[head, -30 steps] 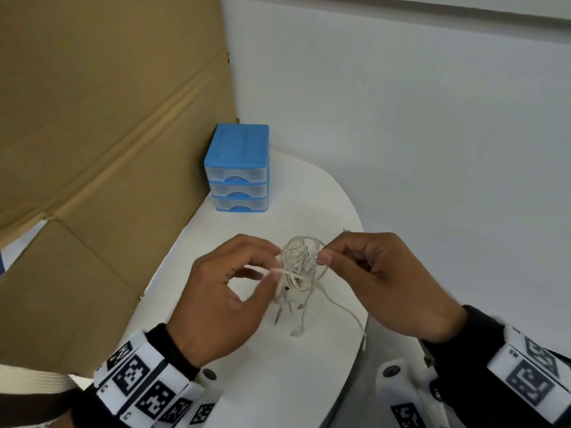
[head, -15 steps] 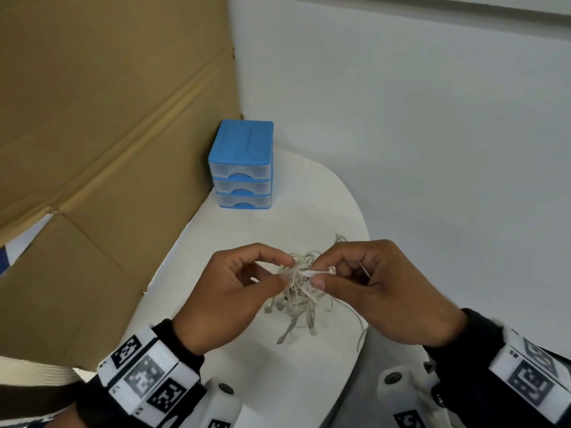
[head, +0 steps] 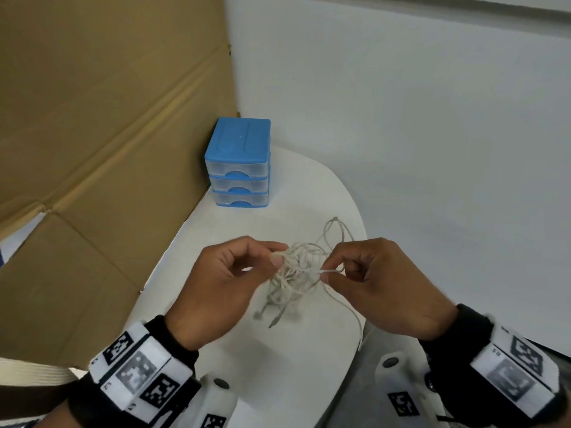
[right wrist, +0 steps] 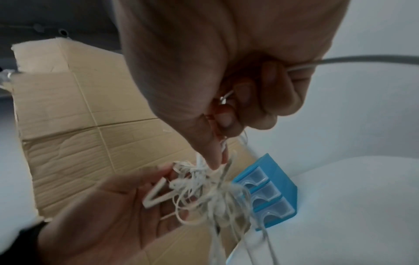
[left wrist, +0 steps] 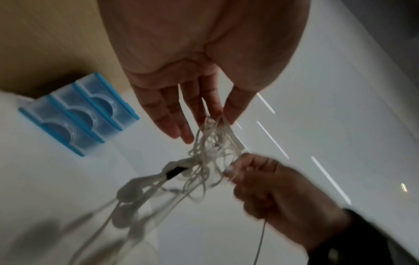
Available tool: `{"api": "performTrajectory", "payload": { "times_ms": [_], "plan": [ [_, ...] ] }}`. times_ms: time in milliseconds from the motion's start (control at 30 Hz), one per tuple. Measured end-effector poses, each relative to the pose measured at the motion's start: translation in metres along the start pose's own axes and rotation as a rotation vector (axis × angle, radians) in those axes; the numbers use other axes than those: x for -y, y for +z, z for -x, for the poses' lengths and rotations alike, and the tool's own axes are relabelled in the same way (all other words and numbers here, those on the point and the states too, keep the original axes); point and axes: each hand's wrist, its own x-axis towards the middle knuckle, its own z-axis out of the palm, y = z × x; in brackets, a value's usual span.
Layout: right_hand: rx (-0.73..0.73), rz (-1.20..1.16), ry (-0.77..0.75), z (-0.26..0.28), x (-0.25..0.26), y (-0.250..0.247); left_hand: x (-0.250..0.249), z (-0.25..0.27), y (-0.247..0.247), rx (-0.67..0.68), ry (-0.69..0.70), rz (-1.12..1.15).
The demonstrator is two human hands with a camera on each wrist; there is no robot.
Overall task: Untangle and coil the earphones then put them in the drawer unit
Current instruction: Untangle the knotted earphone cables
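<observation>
The left hand (head: 222, 282) pinches one side of the earphones (head: 296, 270) with its thumb and first finger. Its other fingers (left wrist: 172, 114) are nearly straight and spread a little, and they hold nothing. The right hand (head: 383, 285) pinches a white strand on the other side with its thumb and first finger. Its other fingers (right wrist: 267, 95) are curled in, and one wire runs under them and out past the hand.

The earphones are a messy white knot of wire. The knot hangs in the air between the two hands, just above the table (head: 278, 381). A loop sticks up from the top of the knot. Some ends hang down under it, with the ear buds (left wrist: 129, 191) and a small dark piece (left wrist: 175, 172) on the wire. One long wire trails down from the right hand and goes over the near edge of the table.

The drawers (head: 239, 165) stand at the far end of the table, well apart from the hands. They are blue with three clear fronts, and all three are pushed in. Just to their left a big sheet of cardboard (head: 102, 134) leans up along the side of the table. A white wall (head: 417, 134) is behind and to the right. Bands with black and white squares (head: 139, 369) go round both wrists.
</observation>
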Motion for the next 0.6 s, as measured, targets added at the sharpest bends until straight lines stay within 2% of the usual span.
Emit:
{"api": "performTrajectory", "payload": {
  "times_ms": [100, 200, 267, 333, 467, 600],
  "plan": [
    [-0.025, 0.029, 0.019, -0.003, -0.004, -0.003, -0.007, -0.006, -0.004, -0.104, -0.167, 0.221],
    [-0.041, -0.032, 0.013, -0.006, -0.006, -0.007, -0.010, -0.008, -0.004, -0.119, -0.286, 0.429],
    [-0.035, -0.096, 0.008, -0.007, -0.006, -0.009, -0.009, -0.007, -0.001, -0.114, -0.313, 0.497],
    [-0.013, -0.194, -0.010, -0.006, -0.005, -0.008, -0.007, -0.004, 0.002, -0.085, -0.302, 0.472],
    [0.036, -0.325, -0.074, -0.002, 0.001, -0.001, -0.002, 0.005, 0.011, -0.005, -0.308, 0.266],
    [0.082, -0.322, -0.102, 0.001, 0.005, 0.005, 0.003, 0.012, 0.018, 0.178, -0.326, 0.136]
  ]
}}
